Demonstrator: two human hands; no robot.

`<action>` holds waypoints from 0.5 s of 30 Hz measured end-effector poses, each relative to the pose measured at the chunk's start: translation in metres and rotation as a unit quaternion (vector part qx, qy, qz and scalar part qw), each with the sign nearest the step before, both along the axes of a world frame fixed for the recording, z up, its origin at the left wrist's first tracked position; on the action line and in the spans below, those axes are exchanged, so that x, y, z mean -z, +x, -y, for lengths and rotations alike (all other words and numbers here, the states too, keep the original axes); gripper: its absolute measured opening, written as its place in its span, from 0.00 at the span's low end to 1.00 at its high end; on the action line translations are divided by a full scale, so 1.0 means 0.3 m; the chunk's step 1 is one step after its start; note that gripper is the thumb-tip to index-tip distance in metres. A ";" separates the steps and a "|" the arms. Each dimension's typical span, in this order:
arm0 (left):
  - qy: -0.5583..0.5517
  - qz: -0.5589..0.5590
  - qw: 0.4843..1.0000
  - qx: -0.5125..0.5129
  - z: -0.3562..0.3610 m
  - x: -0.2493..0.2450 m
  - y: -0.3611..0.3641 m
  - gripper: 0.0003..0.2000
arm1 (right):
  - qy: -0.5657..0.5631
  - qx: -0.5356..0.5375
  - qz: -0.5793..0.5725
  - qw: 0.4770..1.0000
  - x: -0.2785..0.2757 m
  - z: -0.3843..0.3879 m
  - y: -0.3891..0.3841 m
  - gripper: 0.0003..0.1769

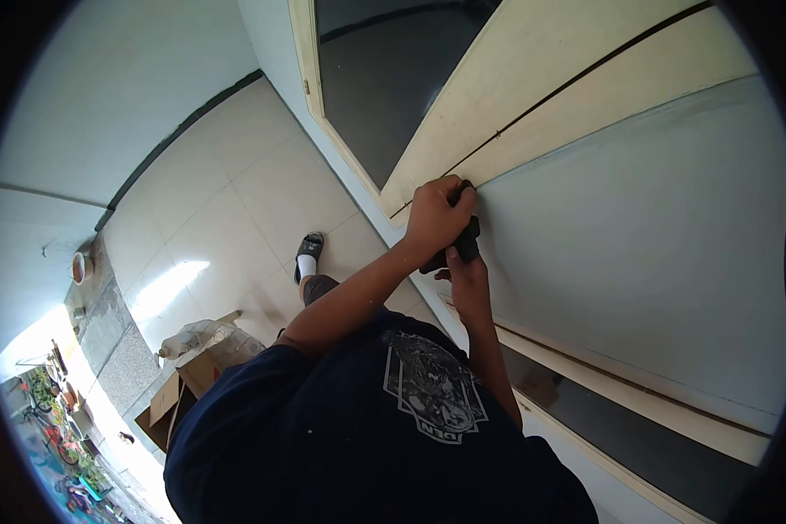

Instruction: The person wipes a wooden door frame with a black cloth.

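A black object [469, 244], too dark and too covered to identify, is held between my hands against the wall's edge. My left hand [437, 214] wraps round its upper part, next to a cream frame [541, 131] with a thin dark line [585, 72] along it. Just below, my right hand [466, 269] grips the lower part, its thumb pressed on the black surface. Its far end is hidden behind my fingers.
A dark glass pane [384, 70] lies beyond the frame. The pale wall [637, 236] stretches right. Floor tiles [227, 201] lie at left, with my sandalled foot [309, 249]. Lower left are a cardboard box [164, 400], a plastic bag [223, 341] and a pot [82, 268].
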State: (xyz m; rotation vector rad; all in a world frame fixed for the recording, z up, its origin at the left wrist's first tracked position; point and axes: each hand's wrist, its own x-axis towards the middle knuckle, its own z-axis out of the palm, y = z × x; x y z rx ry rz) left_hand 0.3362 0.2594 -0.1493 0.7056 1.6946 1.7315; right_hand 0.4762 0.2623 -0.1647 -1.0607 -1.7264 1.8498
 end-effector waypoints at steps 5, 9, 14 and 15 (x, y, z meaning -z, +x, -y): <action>-0.007 0.076 0.996 0.044 -0.034 0.137 -0.037 0.13 | -0.044 -0.006 0.031 0.999 0.067 -0.010 0.001 0.19; -0.070 0.146 0.985 0.053 -0.045 0.331 -0.071 0.14 | -0.107 -0.014 0.068 0.992 0.159 -0.001 0.005 0.22; -0.177 0.077 0.963 0.187 -0.012 0.352 -0.137 0.16 | -0.085 0.049 0.099 0.990 0.228 0.003 -0.022 0.25; -0.177 0.071 0.963 0.189 -0.009 0.331 -0.144 0.16 | -0.054 0.099 0.110 0.987 0.235 0.003 -0.026 0.26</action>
